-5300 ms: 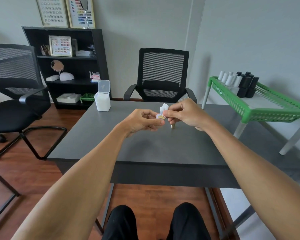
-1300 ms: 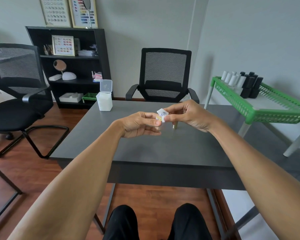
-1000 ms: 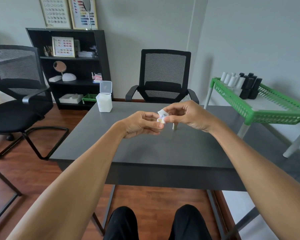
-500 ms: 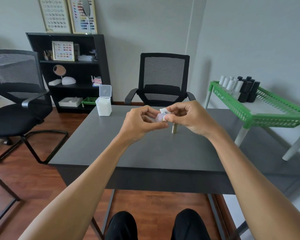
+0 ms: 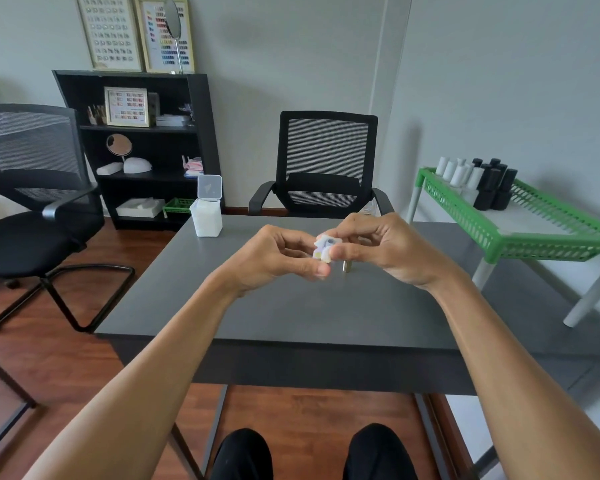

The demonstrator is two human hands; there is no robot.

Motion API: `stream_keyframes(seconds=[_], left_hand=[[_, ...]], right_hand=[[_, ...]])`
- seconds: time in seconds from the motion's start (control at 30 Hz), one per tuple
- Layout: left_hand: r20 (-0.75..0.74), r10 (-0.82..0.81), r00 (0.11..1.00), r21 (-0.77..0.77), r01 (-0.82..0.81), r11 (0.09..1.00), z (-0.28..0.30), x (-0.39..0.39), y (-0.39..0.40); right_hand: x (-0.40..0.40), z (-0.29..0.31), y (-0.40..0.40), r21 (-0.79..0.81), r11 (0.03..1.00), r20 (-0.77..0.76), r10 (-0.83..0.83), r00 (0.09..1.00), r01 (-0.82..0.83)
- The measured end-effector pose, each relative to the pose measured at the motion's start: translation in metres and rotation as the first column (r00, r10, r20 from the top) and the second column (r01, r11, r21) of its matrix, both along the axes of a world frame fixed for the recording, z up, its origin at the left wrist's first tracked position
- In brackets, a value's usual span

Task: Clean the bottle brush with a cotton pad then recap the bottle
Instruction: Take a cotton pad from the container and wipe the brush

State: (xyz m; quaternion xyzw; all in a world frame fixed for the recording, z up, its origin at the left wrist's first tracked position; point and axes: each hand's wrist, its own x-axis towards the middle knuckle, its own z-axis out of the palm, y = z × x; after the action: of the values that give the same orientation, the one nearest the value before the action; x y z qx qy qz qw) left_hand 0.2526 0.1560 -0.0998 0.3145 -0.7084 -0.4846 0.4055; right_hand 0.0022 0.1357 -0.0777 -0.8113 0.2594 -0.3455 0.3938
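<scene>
- The dark grey rectangular table (image 5: 291,317) has bare surface between the hands and its near edge, and more to the right of them toward the green plastic mesh rack (image 5: 541,233), which stands just off the table's right side.
- A white square box with its clear lid flipped up (image 5: 207,211) sits at the far left corner, well apart from the hands.
- Both forearms reach forward over the near edge, and the hands meet above the table's middle.
- The left hand (image 5: 274,261) is curled, palm turned inward, with thumb and fingers closed around something small; what it grips is hidden.
- The right hand (image 5: 385,252) pinches a crumpled white cotton pad with faint coloured stains (image 5: 323,249) between thumb and forefinger, the other fingers bent loosely.
- The pad touches the left fingertips.
- A small gold-toned bottle (image 5: 346,266) stands upright on the table just below the right hand, mostly hidden.
</scene>
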Motion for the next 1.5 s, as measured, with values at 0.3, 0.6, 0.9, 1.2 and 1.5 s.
stream_keyframes(seconds=[0.3,0.6,0.9,1.2,1.5], left_hand=[[-0.081,0.173,0.981,-0.094,-0.181,0.979,0.005,-0.008,0.0],[0.058,0.276,0.959,-0.182,-0.262,0.948,0.007,-0.007,-0.001],[0.022,0.377,0.926,-0.226,-0.363,0.904,0.001,-0.011,0.001],[0.036,0.355,0.934,-0.208,-0.341,0.917,-0.003,-0.01,0.001],[0.015,0.372,0.928,-0.21,-0.361,0.909,-0.002,-0.011,-0.001]], right_hand=[[0.008,-0.003,0.003,-0.036,0.975,0.188,-0.211,0.959,0.221],[0.014,-0.008,0.011,-0.046,0.981,0.041,-0.186,0.982,0.188],[0.024,-0.016,0.012,-0.028,0.926,0.248,-0.36,0.9,0.378],[0.024,-0.016,0.014,-0.002,0.951,0.186,-0.303,0.935,0.308],[0.027,-0.029,0.01,0.056,0.941,0.327,-0.333,0.884,0.334]])
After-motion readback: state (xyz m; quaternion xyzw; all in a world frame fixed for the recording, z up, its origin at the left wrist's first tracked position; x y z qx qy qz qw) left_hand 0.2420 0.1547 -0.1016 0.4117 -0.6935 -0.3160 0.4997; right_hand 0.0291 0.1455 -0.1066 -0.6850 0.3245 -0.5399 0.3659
